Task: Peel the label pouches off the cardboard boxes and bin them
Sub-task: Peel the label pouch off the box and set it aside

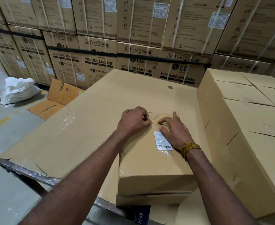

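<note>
A small cardboard box (149,168) lies on a big flat cardboard sheet (84,127) in front of me. On its top is stuck a clear label pouch (163,142) with a white barcode label inside. My left hand (133,122) has its fingers curled at the pouch's far edge and pinches the plastic there. Just to the right, my right hand (175,132) presses bent fingertips down on the pouch above the label. A yellow thread is tied round the right wrist. The pouch still lies flat on the box.
A stack of taped brown boxes (247,119) stands close on the right. Strapped washing-machine cartons (133,67) form a wall behind. On the floor at the left are white sacks (18,90) and a flattened carton (57,101). The cart's metal edge (20,169) runs along the front left.
</note>
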A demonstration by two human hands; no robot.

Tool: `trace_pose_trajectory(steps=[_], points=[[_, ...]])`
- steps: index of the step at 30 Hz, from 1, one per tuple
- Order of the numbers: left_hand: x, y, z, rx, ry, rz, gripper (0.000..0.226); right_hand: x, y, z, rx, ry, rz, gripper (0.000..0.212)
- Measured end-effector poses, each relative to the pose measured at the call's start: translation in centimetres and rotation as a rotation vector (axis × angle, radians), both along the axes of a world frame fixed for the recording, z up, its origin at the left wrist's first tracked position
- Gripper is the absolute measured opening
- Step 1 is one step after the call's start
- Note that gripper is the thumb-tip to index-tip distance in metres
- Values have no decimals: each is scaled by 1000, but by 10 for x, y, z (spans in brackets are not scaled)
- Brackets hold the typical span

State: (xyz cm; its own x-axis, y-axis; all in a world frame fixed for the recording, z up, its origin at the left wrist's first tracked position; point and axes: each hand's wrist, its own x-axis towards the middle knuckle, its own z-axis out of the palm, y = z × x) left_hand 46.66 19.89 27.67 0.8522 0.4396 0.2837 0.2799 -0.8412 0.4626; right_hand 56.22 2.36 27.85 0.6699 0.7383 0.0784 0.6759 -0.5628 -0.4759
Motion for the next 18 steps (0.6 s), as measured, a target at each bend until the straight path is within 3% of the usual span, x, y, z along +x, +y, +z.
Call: trace_pose_trajectory(steps=[5,9,13,18], points=[[-1,-1,0,-1,-5,2,13,0,1,0,4,15,-27,16],[-2,-2,1,-2,-14,2,12,0,0,0,0,10,-19,24],[-2,-2,1,-6,-15,6,12,0,0,1,7,30,-36,17],[-3,-3,3,-2,-11,1,12,0,0,2,4,27,-33,23]])
